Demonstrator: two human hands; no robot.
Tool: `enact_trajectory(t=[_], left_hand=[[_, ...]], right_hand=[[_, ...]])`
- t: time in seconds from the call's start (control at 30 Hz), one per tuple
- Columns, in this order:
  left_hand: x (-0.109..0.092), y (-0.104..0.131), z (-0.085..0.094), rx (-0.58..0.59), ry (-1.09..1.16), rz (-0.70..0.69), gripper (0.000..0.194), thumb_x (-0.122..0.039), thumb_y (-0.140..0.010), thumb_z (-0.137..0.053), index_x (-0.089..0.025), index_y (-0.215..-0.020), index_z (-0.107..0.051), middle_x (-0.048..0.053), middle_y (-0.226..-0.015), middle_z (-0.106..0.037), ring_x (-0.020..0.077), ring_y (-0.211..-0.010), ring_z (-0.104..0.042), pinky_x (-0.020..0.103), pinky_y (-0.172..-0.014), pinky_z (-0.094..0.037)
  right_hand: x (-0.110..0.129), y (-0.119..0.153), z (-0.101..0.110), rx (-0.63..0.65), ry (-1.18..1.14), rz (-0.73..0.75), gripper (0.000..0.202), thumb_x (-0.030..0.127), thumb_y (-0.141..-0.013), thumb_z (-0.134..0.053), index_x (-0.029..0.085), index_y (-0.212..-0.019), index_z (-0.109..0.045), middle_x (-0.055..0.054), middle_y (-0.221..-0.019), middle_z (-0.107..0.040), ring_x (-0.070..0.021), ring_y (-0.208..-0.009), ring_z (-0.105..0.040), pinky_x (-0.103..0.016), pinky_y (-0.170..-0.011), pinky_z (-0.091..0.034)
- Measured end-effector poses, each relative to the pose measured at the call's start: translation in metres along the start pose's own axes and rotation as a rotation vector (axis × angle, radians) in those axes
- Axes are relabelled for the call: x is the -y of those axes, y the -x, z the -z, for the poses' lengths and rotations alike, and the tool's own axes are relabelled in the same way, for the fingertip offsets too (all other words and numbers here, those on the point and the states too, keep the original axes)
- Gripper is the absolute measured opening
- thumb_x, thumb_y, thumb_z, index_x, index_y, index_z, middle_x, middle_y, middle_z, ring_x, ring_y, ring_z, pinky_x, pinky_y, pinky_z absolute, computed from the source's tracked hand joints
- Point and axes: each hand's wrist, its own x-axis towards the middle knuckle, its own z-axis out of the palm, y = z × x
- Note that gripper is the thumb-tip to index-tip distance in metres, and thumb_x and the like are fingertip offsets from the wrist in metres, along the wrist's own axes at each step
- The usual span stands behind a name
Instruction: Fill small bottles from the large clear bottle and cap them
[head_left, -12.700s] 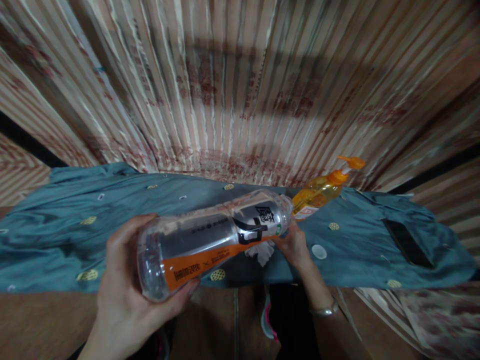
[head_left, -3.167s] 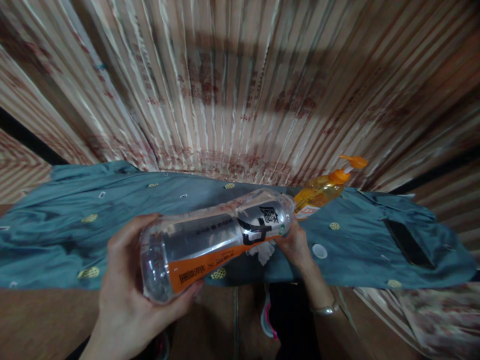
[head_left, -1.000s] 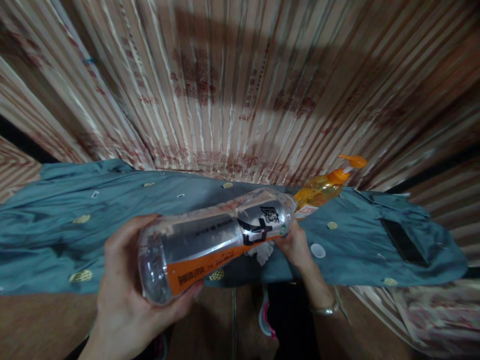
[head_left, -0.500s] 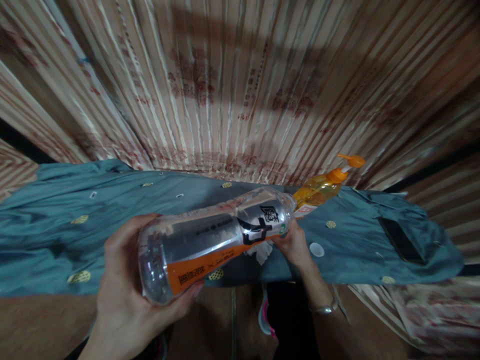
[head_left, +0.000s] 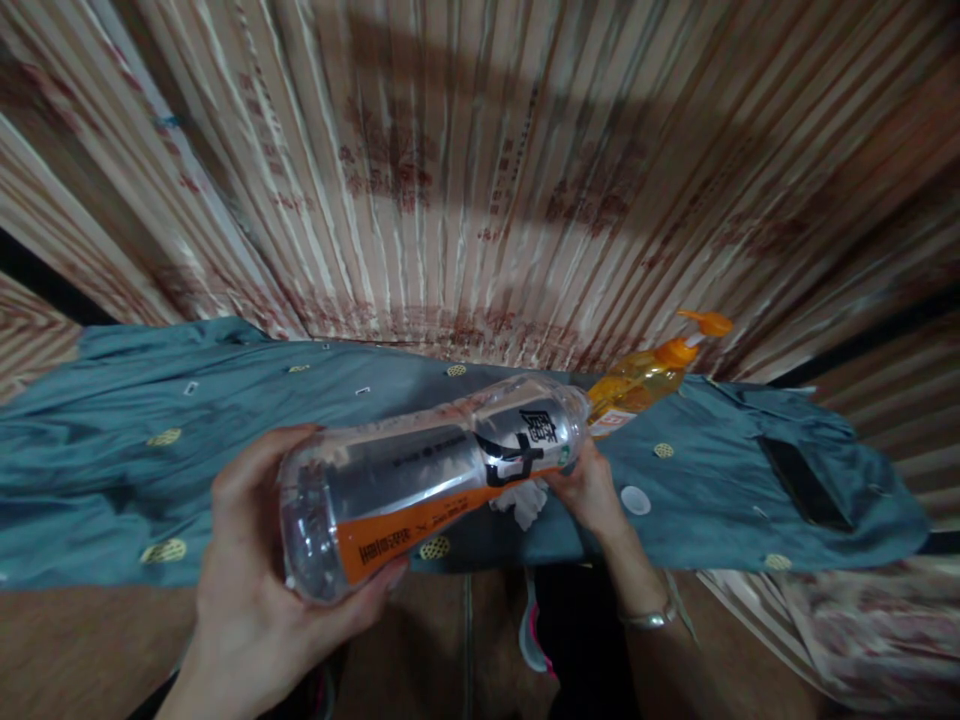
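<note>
- Left hand [head_left: 255,590]: fingers curled round the base end of a clear plastic drinks bottle with an orange-and-black label [head_left: 427,478]. Thumb on the upper side, fingertips wrapping under the bottom edge. Firm hold.
- Clear plastic bottle: lying nearly on its side in the air, base toward the camera at lower left, neck pointing away to the upper right. Held above the near edge of the cloth-covered surface. Looks empty or nearly so; hard to be sure.
- Right hand [head_left: 592,492]: at the neck end of the bottle, fingers tucked under and against it. A crumpled white tissue or cloth wad [head_left: 525,500] sits pinched between this hand and the bottle. Fingers closed on the wad; whether they also grip the neck itself cannot be told, as the bottle hides that spot.
- Silver bracelet [head_left: 649,620] on the right wrist.
- Teal cloth with small gold woven medallions [head_left: 150,450] spread across the surface below both hands.
- Small white round cap [head_left: 635,500] lying on the cloth just right of the right hand, apart from it.
- Orange pump-top bottle of amber liquid [head_left: 645,375] standing behind the clear bottle's neck, at the cloth's far edge.
- Dark flat phone-like slab [head_left: 806,483] lying on the cloth well off to the right.
- Striped pink-and-cream pleated curtain [head_left: 465,180] fills the background.
- Pink-trimmed shoe [head_left: 531,640] on the brown floor below.
</note>
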Motion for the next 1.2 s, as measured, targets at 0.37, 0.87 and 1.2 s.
enact_trajectory(t=[0.37, 0.87, 1.2], left_hand=[[0.0016, 0.0018, 0.0012, 0.019, -0.008, -0.002, 0.087, -0.063, -0.072, -0.071, -0.031, -0.146, -0.040, 0.012, -0.120, -0.059, 0.0358, -0.103, -0.069, 0.055, -0.080, -0.064], [0.0023, 0.0059, -0.0020, -0.011, 0.031, 0.072, 0.089, -0.063, -0.068, -0.073, -0.034, -0.146, -0.041, 0.012, -0.121, -0.061, 0.0374, -0.103, -0.069, 0.060, -0.081, -0.063], [0.0037, 0.0069, -0.0024, -0.020, 0.049, 0.089, 0.090, -0.063, -0.065, -0.076, -0.034, -0.145, -0.042, 0.014, -0.122, -0.061, 0.0412, -0.105, -0.068, 0.066, -0.082, -0.061]], right_hand=[[0.0040, 0.0002, 0.0000, 0.019, -0.025, -0.028, 0.051, 0.039, -0.073, -0.067, 0.020, -0.120, -0.057, -0.009, -0.102, -0.078, -0.0287, -0.092, -0.075, -0.039, -0.082, -0.060], [0.0036, 0.0005, -0.0004, 0.008, -0.053, -0.024, 0.052, 0.039, -0.074, -0.066, 0.020, -0.122, -0.057, -0.009, -0.103, -0.078, -0.0279, -0.090, -0.076, -0.038, -0.081, -0.060], [0.0010, 0.0003, -0.0013, 0.008, -0.018, -0.027, 0.053, 0.041, -0.074, -0.065, 0.019, -0.121, -0.057, -0.011, -0.103, -0.078, -0.0292, -0.092, -0.075, -0.040, -0.081, -0.061]])
